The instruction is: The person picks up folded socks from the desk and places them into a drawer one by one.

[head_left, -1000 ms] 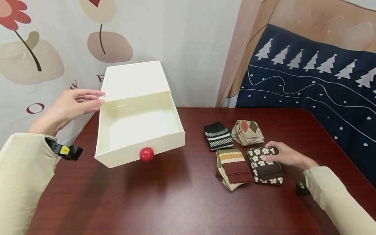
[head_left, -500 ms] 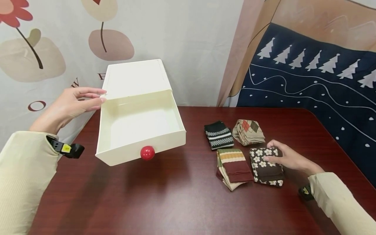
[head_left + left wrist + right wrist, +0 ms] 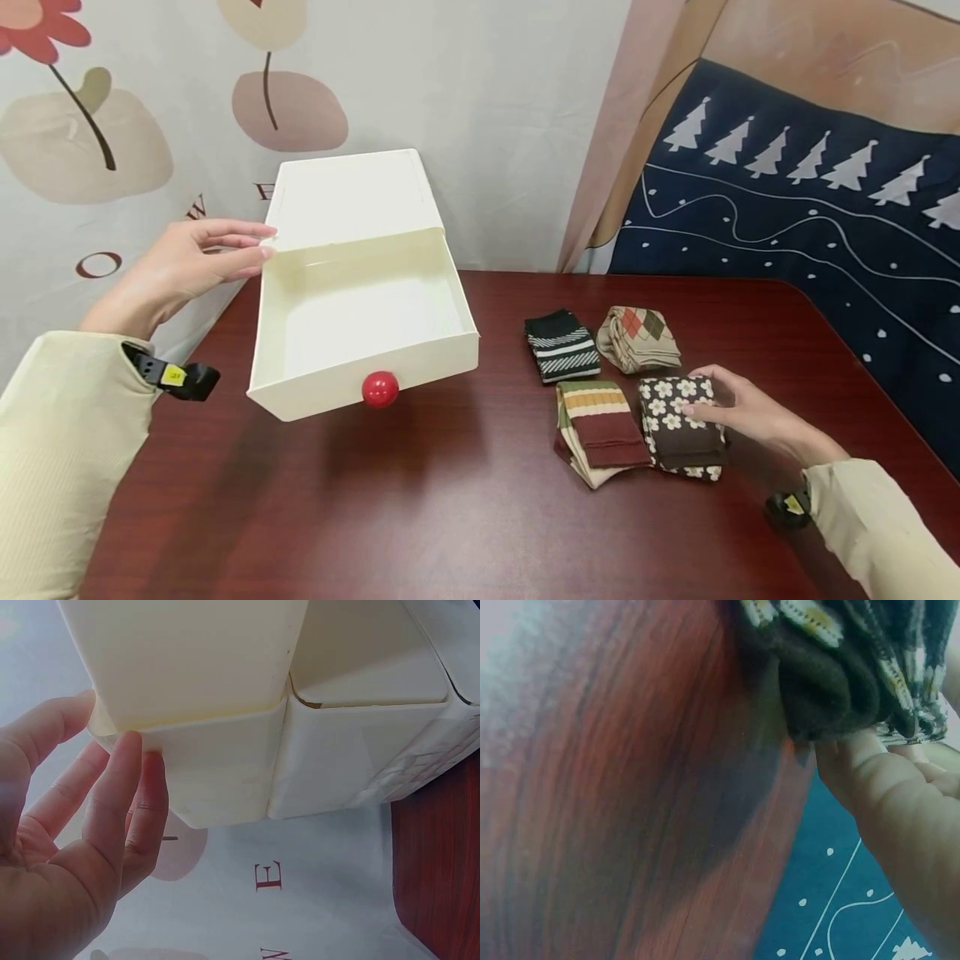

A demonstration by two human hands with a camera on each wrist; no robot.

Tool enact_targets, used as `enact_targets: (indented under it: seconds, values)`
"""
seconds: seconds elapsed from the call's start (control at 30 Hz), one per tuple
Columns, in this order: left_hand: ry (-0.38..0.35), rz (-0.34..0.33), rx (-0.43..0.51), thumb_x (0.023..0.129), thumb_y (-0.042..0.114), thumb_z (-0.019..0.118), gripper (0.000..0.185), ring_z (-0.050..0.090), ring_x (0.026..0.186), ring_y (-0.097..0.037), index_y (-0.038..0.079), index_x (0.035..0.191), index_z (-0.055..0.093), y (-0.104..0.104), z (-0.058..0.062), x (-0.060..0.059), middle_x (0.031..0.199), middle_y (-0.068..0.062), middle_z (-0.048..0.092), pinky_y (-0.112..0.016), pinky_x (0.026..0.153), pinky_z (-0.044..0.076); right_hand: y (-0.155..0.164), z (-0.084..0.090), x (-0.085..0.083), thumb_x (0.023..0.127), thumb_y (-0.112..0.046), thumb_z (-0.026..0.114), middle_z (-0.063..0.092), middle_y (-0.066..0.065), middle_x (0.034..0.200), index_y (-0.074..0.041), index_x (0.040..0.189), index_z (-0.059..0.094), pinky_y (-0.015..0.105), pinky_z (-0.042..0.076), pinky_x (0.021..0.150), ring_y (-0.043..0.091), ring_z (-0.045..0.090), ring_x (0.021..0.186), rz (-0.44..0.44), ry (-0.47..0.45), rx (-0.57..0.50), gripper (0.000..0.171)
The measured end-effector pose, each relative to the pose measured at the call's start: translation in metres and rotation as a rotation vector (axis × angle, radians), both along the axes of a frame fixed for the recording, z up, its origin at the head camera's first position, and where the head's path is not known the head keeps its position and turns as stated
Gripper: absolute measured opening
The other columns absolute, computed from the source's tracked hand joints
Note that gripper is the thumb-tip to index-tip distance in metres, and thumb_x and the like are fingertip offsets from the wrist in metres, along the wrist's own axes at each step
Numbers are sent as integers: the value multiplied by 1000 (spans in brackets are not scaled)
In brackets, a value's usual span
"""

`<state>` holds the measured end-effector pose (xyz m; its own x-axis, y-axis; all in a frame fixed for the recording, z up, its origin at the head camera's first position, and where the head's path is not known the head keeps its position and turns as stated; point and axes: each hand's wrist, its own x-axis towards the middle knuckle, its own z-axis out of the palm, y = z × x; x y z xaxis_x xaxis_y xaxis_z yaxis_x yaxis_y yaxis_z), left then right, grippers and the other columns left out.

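At the left, a cream drawer cabinet (image 3: 348, 196) has its top drawer (image 3: 367, 383) pulled out, with a bare inside and a red knob (image 3: 380, 389). My left hand (image 3: 191, 262) touches the cabinet's front left corner; in the left wrist view its fairly straight fingers (image 3: 112, 799) lie along the rim. My right hand (image 3: 757, 414) holds a folded pair of dark brown socks (image 3: 670, 417) with white flowers, thumb on top and fingers at the far side. In the right wrist view, the brown socks (image 3: 832, 682) hide the fingertips.
Beside the flowered socks lie folded striped maroon socks (image 3: 607, 429). Behind them are black-and-white socks (image 3: 562, 346) and beige argyle socks (image 3: 640, 337). The dark red table (image 3: 450, 517) ends at a printed cloth backdrop (image 3: 510, 167).
The flowered socks tilt slightly in the right hand, whose wrist has shifted to the right. The left hand stays at the cabinet corner; the whole head view shifts slightly.
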<state>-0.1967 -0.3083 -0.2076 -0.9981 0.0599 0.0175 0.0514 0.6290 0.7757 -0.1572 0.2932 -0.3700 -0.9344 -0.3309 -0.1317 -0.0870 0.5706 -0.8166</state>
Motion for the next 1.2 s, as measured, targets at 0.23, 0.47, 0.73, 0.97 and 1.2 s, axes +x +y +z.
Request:
enact_targets:
  seconds: [0.23,0.47,0.73,0.97,1.2]
  values:
    - [-1,-1,7,84,28,62,34,61,75,1,24,116,55,1,0,1,90,16,56,-8,67,47,-4,5,6,83,-11,63,55,17,98,4,113,42,22,50,64,3,55,81,-37,154,32,40]
    - [9,-6,-25,82,34,62,49,61,76,0,12,125,50,2,-1,0,92,16,55,-10,67,47,-11,28,11,83,-16,64,53,8,99,-4,112,44,20,48,61,0,51,81,-100,272,95,38]
    - [17,-2,-79,83,35,60,53,60,74,1,7,127,47,2,1,2,95,11,53,-11,66,47,-46,79,4,85,-10,61,49,4,103,-14,117,41,21,52,64,6,54,86,-58,275,-80,39]
    - [7,-12,-100,83,37,60,55,60,75,0,6,127,46,3,5,3,97,6,54,-11,66,47,-105,145,-3,85,-9,60,46,14,112,-13,120,40,29,54,68,18,53,94,32,201,-209,41]
    - [24,-30,-62,84,32,61,50,62,76,-3,5,124,50,3,5,5,94,5,56,-11,69,48,-172,200,-15,82,-14,64,47,14,115,-13,118,42,32,52,75,23,51,101,110,134,-282,42]
